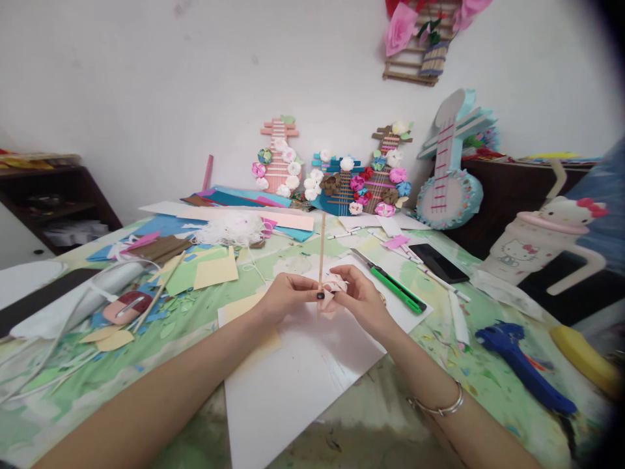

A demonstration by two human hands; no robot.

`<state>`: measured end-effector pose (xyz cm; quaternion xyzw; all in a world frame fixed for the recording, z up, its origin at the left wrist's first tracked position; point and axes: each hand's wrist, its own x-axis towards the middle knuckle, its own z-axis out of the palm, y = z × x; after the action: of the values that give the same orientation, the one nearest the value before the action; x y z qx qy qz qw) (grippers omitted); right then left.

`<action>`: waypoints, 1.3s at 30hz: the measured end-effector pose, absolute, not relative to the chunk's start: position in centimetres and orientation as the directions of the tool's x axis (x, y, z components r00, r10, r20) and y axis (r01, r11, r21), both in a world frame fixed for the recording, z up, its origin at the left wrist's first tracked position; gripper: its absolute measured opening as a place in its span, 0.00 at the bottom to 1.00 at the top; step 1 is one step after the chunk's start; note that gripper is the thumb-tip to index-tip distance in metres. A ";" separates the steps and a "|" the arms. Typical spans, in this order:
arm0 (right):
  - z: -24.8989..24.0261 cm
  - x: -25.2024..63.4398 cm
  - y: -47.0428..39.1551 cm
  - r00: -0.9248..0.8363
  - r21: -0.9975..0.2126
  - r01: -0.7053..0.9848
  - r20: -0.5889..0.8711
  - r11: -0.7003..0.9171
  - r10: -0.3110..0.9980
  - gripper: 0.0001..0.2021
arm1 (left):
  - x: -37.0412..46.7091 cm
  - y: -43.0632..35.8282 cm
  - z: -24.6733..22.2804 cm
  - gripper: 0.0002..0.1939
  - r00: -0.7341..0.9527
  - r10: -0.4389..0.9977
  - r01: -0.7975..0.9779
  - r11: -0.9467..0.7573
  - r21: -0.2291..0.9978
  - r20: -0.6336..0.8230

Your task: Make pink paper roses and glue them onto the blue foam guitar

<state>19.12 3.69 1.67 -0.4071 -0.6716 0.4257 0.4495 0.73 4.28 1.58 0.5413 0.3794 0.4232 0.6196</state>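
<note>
My left hand [291, 293] pinches a thin wooden stick [322, 244] that stands upright above the white board [288, 410]. Against the stick's lower part, my right hand [359, 296] grips a pale pink paper flower [334, 284] between thumb and fingers. Its folded petals show, while its underside is partly hidden by the fingers. Both hands meet over the board, close together. Beside the right hand, a green utility knife [398, 286] lies on the board's far right corner, its blade pointing away. A pale yellow paper [263, 342] lies under my left wrist.
Blue glue gun [525, 368], yellow roll [583, 358], black phone [439, 262] and a pink-lidded tumbler [532, 241] are at right. Paper scraps [215, 267], white string [229, 228] and a pink-brown mouse-like object [127, 306] lie at left. Flower-decorated paper instruments [280, 159] lean on the wall.
</note>
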 end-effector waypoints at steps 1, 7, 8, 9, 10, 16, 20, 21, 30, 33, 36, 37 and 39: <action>1.7 19.1 3.7 -0.266 -0.939 0.162 0.253 0.302 0.930 0.16 | 0.7 4.3 1.6 0.17 0.354 0.935 -0.111 0.053 0.992 -0.010; 1.9 19.1 3.6 -0.264 -0.945 0.157 0.240 0.287 0.934 0.16 | 0.8 4.1 1.8 0.16 0.346 0.938 -0.097 0.055 0.994 -0.018; 1.9 19.1 3.6 -0.262 -0.945 0.159 0.240 0.287 0.935 0.16 | 0.8 4.1 1.8 0.16 0.346 0.938 -0.098 0.054 0.994 -0.017; 1.9 19.1 3.6 -0.261 -0.944 0.159 0.241 0.288 0.935 0.16 | 0.8 4.1 1.7 0.16 0.347 0.938 -0.100 0.053 0.994 -0.016; 1.9 19.1 3.6 -0.262 -0.945 0.157 0.241 0.288 0.934 0.16 | 0.7 4.1 1.7 0.16 0.348 0.937 -0.101 0.055 0.993 -0.016; 1.6 19.1 3.6 -0.268 -0.946 0.150 0.242 0.288 0.933 0.17 | 0.7 4.2 1.7 0.17 0.349 0.937 -0.097 0.062 0.993 -0.024; 1.8 19.1 3.6 -0.264 -0.940 0.169 0.245 0.295 0.933 0.17 | 0.8 4.2 1.7 0.17 0.351 0.936 -0.095 0.073 0.993 -0.035; 1.9 19.1 3.6 -0.264 -0.939 0.171 0.247 0.297 0.933 0.16 | 0.7 4.1 1.7 0.17 0.350 0.936 -0.095 0.074 0.993 -0.036; 1.8 19.1 3.6 -0.266 -0.942 0.165 0.243 0.293 0.933 0.17 | 0.7 4.2 1.6 0.19 0.356 0.934 -0.084 0.069 0.994 -0.035; 1.7 19.2 3.7 -0.271 -0.942 0.160 0.246 0.295 0.931 0.17 | 0.7 4.2 1.7 0.18 0.352 0.935 -0.082 0.067 0.994 -0.034; 1.7 19.1 3.6 -0.267 -0.941 0.164 0.247 0.296 0.931 0.17 | 0.7 4.1 1.8 0.18 0.349 0.937 -0.079 0.063 0.995 -0.032; 1.8 19.1 3.6 -0.265 -0.942 0.164 0.244 0.293 0.933 0.17 | 0.8 4.1 1.8 0.18 0.350 0.936 -0.077 0.062 0.995 -0.031; 1.8 19.1 3.6 -0.264 -0.946 0.159 0.237 0.284 0.935 0.17 | 0.8 4.1 1.8 0.18 0.353 0.935 -0.075 0.060 0.995 -0.029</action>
<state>19.09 3.59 1.84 -0.4110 -0.6654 0.4348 0.4465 0.78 4.11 1.80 0.5481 0.3922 0.4120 0.6132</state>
